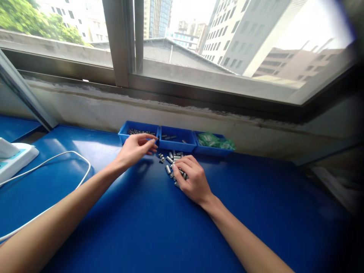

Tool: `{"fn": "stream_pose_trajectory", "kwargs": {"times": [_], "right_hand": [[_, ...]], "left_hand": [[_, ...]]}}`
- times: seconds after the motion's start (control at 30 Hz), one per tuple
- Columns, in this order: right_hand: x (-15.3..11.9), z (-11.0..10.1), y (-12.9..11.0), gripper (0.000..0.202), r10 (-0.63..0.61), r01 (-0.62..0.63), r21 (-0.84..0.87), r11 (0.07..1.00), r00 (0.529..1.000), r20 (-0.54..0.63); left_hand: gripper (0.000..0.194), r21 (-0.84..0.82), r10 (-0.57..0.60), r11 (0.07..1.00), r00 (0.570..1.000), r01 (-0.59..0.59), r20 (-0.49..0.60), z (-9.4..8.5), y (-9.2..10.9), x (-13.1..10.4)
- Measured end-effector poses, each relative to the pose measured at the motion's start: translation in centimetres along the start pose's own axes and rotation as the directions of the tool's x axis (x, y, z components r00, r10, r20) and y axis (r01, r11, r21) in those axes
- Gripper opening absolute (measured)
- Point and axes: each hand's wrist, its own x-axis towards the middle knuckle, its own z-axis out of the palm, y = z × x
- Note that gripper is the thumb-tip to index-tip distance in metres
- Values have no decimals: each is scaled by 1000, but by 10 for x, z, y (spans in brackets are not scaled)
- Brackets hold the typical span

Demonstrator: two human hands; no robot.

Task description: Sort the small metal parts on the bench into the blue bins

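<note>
My left hand (138, 148) hovers at the front of the left blue bin (123, 132), thumb and fingertips close together; whatever they may hold is too small to make out. That bin holds many small metal parts. Over a loose pile of metal cylinders (168, 169) on the blue table, my right hand (192, 177) has its thumb and fingers pinched on something hidden. A few small metal pieces (161, 158) lie left of the pile. The middle blue bin (178, 145) holds a few dark cylinders. Green plastic packaging (212, 139) fills the right blue bin (213, 151).
A white power strip (19, 161) sits at the left on the blue table (148, 227). Its white cable (85, 163) loops toward my left forearm. Behind the bins stand a low wall (93, 110) and a metal-framed window (199, 91).
</note>
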Motion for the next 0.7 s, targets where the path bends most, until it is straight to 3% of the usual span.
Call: {"fn": "stream_pose_trajectory", "kwargs": {"times": [0.03,0.1,0.2,0.27,0.5,0.7], "right_hand": [[0,0,0,14,-1,1,0,1000,1000,-5],[-1,0,1,15,0,0,2,1000,1000,-12],[-1,0,1,15,2,-2,-2,1000,1000,-8],[0,0,0,15,-2,2,-6,1000,1000,1],[-1,0,-1,16,0,0,-1,1000,1000,0],[0,-1,2,15,62,-59,54,997,996,-56]], "left_hand": [[29,210,105,970,991,-122,88,1,-5,-1],[25,476,264,808,936,-347,234,2,-14,-2],[31,604,308,637,877,-479,369,2,-24,-3],[28,634,305,595,869,-494,391,0,-27,-3],[22,657,316,597,888,-460,335,-6,-27,1],[28,602,395,676,899,-424,189,-6,-25,3]]}}
